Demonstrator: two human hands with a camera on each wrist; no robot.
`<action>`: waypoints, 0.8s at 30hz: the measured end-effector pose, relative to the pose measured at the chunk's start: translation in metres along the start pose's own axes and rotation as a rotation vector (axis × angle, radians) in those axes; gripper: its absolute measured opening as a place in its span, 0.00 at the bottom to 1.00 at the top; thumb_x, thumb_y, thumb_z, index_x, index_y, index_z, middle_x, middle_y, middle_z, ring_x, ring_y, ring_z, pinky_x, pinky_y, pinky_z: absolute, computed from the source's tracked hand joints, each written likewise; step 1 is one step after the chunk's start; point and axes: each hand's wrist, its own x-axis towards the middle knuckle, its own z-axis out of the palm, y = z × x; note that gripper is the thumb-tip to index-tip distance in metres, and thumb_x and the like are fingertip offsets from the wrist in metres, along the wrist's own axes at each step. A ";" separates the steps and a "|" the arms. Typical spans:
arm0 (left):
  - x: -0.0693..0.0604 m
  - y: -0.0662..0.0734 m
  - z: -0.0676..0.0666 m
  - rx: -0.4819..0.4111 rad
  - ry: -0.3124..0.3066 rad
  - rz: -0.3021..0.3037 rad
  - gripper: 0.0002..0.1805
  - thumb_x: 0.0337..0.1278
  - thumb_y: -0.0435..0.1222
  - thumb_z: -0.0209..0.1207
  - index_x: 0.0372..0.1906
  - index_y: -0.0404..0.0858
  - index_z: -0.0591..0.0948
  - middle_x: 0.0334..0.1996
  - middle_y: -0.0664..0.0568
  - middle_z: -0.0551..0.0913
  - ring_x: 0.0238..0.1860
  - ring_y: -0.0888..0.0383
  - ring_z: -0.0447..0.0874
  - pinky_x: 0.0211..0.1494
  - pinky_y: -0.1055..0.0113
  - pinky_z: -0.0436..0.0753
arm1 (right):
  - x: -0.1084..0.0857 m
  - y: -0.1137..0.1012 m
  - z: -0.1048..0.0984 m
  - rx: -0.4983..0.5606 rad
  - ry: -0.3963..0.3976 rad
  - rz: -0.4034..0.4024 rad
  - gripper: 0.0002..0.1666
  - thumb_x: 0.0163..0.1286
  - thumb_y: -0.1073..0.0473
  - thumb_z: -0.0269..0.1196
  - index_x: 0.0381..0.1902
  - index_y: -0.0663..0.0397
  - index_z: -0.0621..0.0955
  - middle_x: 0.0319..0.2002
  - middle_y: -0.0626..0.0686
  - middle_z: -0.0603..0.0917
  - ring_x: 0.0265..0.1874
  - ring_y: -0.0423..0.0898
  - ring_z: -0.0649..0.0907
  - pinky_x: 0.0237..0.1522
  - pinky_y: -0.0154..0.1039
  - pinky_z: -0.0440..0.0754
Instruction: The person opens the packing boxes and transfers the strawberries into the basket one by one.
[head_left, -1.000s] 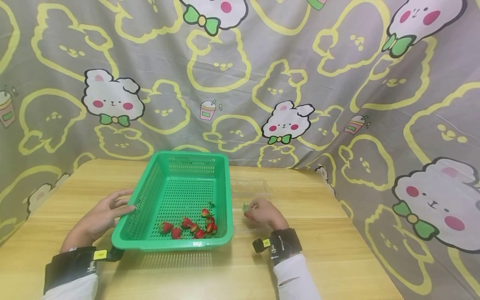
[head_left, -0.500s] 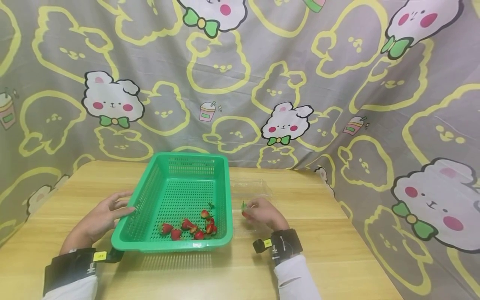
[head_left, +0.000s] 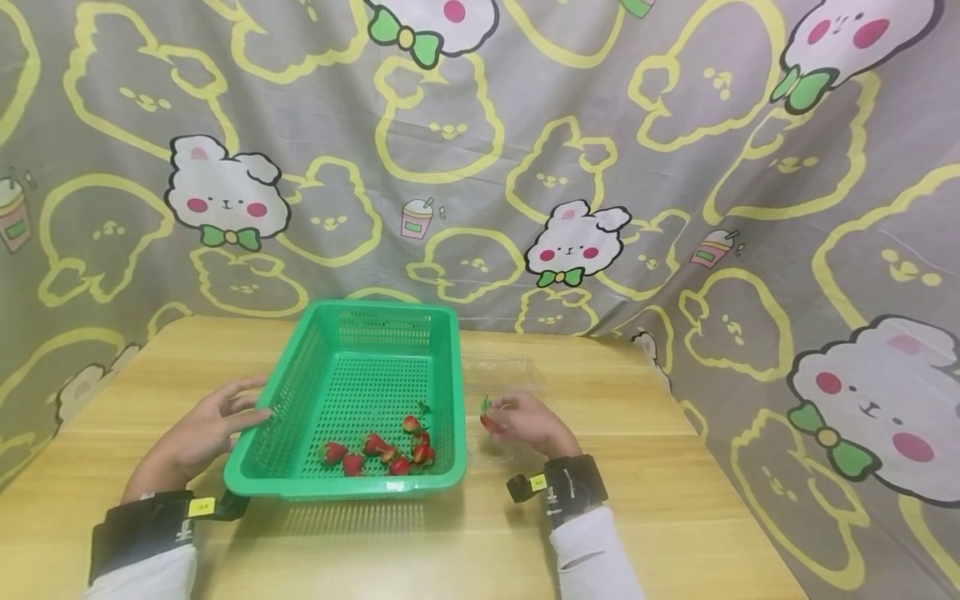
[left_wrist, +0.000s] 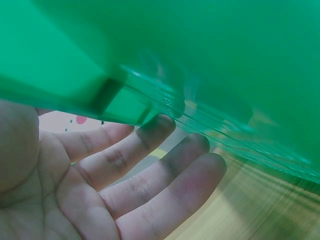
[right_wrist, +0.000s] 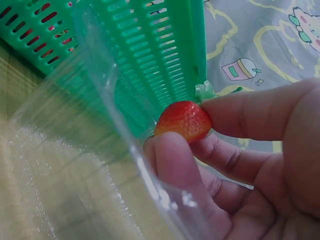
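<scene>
A green plastic basket (head_left: 457,392) stands on the table, with several strawberries (head_left: 353,463) lying on its floor near the front right. My left hand (head_left: 206,429) is at the basket's left side. Its thumb lies at the rim, and in the left wrist view its loosely extended fingers (left_wrist: 187,187) reach beneath the green edge. Just right of the basket, my right hand (head_left: 525,423) pinches a single strawberry (right_wrist: 187,122) between thumb and fingers, its green leaves upward. A clear plastic box (right_wrist: 107,82) is close under that hand, between the camera and the basket wall.
The wooden table (head_left: 660,517) extends on both sides of the basket. Behind it hangs a grey curtain (head_left: 465,92) printed with yellow outlines and white rabbits. The clear box is hard to make out in the head view, right of the basket.
My right hand has shifted slightly left with the strawberry, which shows more of its red side now. The left hand and the basket stay as they were.
</scene>
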 end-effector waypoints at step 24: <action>-0.001 0.002 0.001 -0.005 0.009 -0.007 0.35 0.71 0.38 0.53 0.72 0.29 0.50 0.66 0.25 0.58 0.50 0.60 0.76 0.49 0.52 0.78 | -0.006 -0.016 0.004 0.223 -0.136 -0.103 0.04 0.70 0.69 0.55 0.42 0.63 0.75 0.38 0.53 0.82 0.40 0.47 0.82 0.46 0.38 0.82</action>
